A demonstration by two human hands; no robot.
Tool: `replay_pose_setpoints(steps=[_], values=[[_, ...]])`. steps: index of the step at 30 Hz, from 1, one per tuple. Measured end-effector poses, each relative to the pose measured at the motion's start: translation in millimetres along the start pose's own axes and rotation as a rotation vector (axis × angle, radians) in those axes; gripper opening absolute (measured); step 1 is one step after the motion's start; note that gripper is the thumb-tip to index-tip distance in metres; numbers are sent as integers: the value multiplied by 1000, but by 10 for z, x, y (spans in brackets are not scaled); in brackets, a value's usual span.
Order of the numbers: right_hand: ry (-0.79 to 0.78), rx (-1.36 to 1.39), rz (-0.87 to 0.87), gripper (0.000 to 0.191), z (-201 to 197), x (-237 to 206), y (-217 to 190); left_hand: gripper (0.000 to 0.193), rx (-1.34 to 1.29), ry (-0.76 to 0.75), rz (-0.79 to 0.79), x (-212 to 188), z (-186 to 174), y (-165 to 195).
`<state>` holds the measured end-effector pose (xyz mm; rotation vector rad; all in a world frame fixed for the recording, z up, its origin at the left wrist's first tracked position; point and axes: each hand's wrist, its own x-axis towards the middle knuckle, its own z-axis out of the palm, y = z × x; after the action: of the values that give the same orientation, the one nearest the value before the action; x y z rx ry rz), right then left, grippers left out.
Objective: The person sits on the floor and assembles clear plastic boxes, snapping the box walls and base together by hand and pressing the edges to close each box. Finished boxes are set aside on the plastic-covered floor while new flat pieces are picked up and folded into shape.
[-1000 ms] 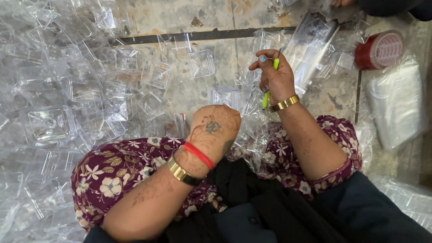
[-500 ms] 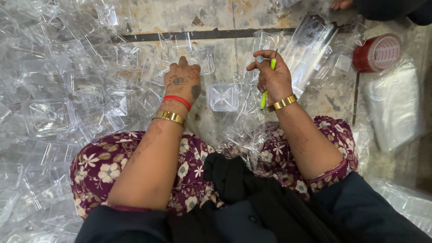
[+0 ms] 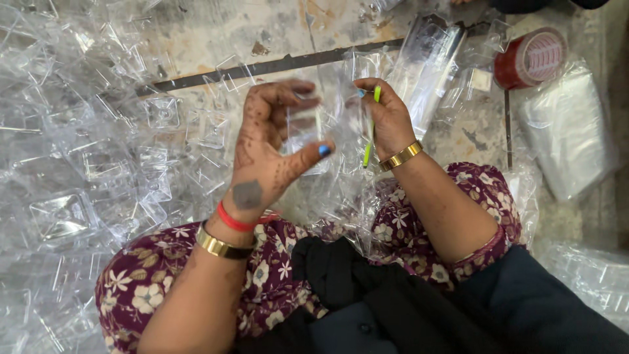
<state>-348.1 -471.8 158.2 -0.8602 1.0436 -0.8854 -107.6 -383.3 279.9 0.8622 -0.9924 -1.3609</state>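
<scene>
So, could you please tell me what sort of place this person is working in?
Probably an informal packing or assembly spot on a bare concrete floor: heaps of clear plastic boxes surround the seated person, a red tape roll lies nearby, and the left hand holds a clear box.

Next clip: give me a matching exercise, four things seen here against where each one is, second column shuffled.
Things:
1. green pen
2. red tape roll
3. clear plastic container
4. red bangle

Places:
A. on the left wrist
B. on the floor at upper right
C. in the right hand
D. in the left hand

Pairs: 1-C, 2-B, 3-D, 4-A
</scene>
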Motion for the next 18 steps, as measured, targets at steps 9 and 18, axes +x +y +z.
replay_pose_setpoints(steps=[9, 18], values=[[-45, 72, -175, 41, 278, -52, -126, 81, -173, -78, -139, -26, -62, 68], [-188, -312, -636, 29, 228, -310, -381, 83, -126, -8, -93, 24, 37, -11]])
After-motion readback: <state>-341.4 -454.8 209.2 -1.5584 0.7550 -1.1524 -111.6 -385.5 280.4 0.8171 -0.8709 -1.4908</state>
